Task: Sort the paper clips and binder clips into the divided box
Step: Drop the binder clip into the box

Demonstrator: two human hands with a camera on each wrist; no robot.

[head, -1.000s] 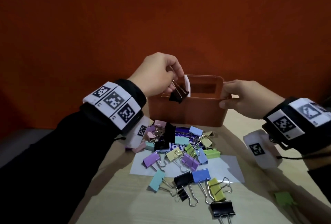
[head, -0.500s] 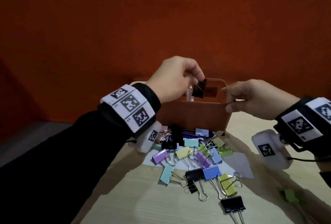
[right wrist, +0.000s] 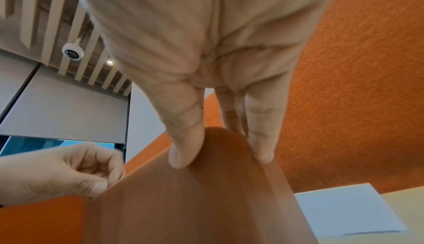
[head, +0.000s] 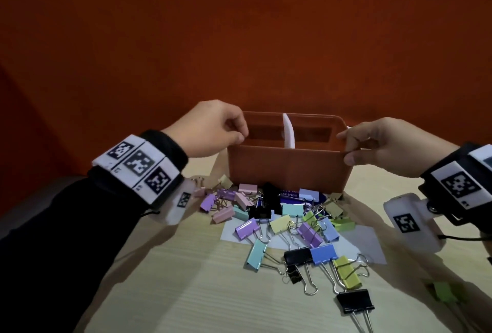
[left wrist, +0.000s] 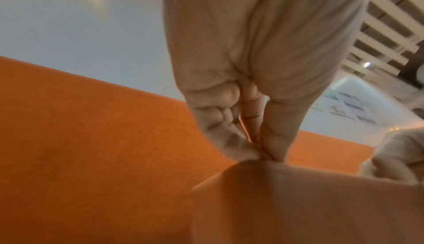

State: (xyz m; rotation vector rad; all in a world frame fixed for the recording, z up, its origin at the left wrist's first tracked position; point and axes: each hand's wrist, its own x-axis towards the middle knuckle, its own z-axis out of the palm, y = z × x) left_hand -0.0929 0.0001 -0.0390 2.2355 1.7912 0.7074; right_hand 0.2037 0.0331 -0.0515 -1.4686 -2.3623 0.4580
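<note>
The brown divided box [head: 287, 167] stands at the back of the table with a white divider [head: 288, 133] across its middle. My left hand [head: 239, 134] pinches its left rim, thumb against fingers, as the left wrist view shows at the box corner [left wrist: 261, 150]. My right hand [head: 346, 146] grips the right end, thumb on the front wall [right wrist: 206, 202] and fingers on the side. A heap of coloured binder clips [head: 292, 226] lies in front of the box. The box's inside is hidden, and I see no paper clips.
The clips lie partly on a white paper sheet [head: 359, 242]. A black clip [head: 355, 300] sits nearest me and a green one [head: 444, 291] lies apart at the right. An orange wall rises close behind the box. Bare wood shows at the front left.
My left hand held a black binder clip over the box; the clip is now gone from it and the hand has moved to the box's left rim. The right hand kept its hold.
</note>
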